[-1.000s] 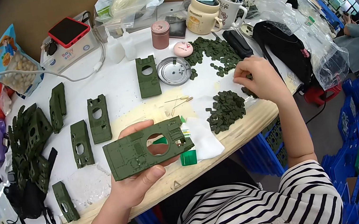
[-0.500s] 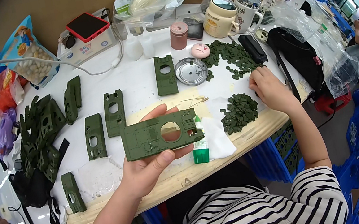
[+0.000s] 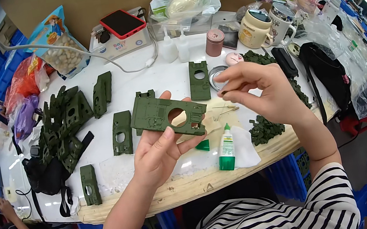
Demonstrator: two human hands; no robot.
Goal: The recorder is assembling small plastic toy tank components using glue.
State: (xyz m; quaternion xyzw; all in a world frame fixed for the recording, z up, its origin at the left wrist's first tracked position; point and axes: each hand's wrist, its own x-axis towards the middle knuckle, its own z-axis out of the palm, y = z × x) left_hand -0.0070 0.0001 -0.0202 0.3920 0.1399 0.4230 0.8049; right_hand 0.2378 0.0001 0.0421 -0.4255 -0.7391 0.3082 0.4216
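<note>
My left hand (image 3: 152, 163) holds a dark green plastic toy tank hull (image 3: 152, 116) from below, its thumb on the near edge. A large round hole shows in the hull. Right of it, my right hand (image 3: 265, 92) is raised above the table, apart from the hull, with thumb and forefinger pinching a tiny dark piece (image 3: 224, 92). Below that hand lies a pile of small green parts (image 3: 267, 128); another pile of green parts (image 3: 258, 57) is partly hidden behind it. A white glue bottle with a green base (image 3: 227, 148) lies by a white cloth (image 3: 244, 149).
More green hulls (image 3: 199, 81) lie about the table, with several heaped beside a black bag (image 3: 47, 177) at left. A round metal dish (image 3: 217, 79) is partly covered by my right hand. Mugs (image 3: 255, 28), a pink tin (image 3: 215, 42) and a phone (image 3: 122, 22) stand or lie farther back.
My right hand has come from the far pile of small parts leftward toward the hull, now with a tiny piece pinched. The hull has tilted in my left hand. The whole view has shifted.
</note>
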